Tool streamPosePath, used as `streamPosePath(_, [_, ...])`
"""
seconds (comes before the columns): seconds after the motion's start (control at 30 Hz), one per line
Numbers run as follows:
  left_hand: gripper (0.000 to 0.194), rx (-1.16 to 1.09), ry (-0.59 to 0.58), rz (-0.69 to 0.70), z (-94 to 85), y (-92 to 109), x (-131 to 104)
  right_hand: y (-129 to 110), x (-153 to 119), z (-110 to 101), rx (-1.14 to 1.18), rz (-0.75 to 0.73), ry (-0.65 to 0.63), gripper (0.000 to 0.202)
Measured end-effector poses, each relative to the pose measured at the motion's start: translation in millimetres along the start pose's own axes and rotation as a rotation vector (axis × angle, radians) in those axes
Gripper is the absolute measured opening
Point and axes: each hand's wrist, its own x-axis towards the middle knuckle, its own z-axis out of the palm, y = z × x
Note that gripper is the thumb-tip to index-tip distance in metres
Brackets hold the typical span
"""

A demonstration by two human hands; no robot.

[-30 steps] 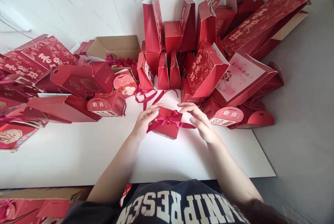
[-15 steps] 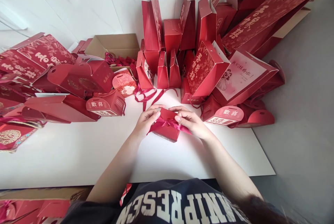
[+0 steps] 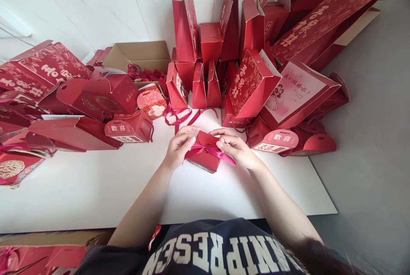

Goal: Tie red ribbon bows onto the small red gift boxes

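Note:
A small red gift box (image 3: 205, 163) sits tilted between my hands over the white table, with a magenta ribbon (image 3: 207, 148) tied in a bow across its top. My left hand (image 3: 180, 144) is closed at the left side, thumb and fingers pinching the ribbon by the box edge. On the other side, my right hand (image 3: 235, 147) pinches the ribbon near the box's right edge, and a ribbon tail hangs below those fingers. The fingertips behind the box are partly hidden. More loose ribbon (image 3: 179, 116) lies on the table just beyond.
Red gift bags (image 3: 250, 83) stand stacked at the back, and more red boxes (image 3: 128, 126) crowd the left. A cardboard box (image 3: 139, 55) holding ribbons is behind them. A "歡喜" box (image 3: 273, 141) lies at the right. The white table (image 3: 134, 194) ends at a grey wall.
The box and both hands have shifted very slightly. The ribbon's left end has pulled in closer to the box, and its right tail droops more.

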Motion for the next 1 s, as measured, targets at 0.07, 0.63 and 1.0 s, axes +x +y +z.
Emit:
streamPosePath(0.07, [0.046, -0.147, -0.049, -0.079, -3.4, -1.5, 0.0, 0.3, 0.2, 1.4, 0.009, -0.005, 0.014, 0.039])
streamPosePath(0.63, [0.034, 0.318, 0.099, 0.26, -4.2, -2.9, -7.4, 2.5, -0.2, -0.8, 0.011, 0.0, 0.093, 0.032])
streamPosePath(1.0, [0.025, -0.11, -0.153, -0.101, -8.9, 5.6, -3.4, -1.2, -1.9, 4.2, 0.026, 0.012, 0.07, 0.036])
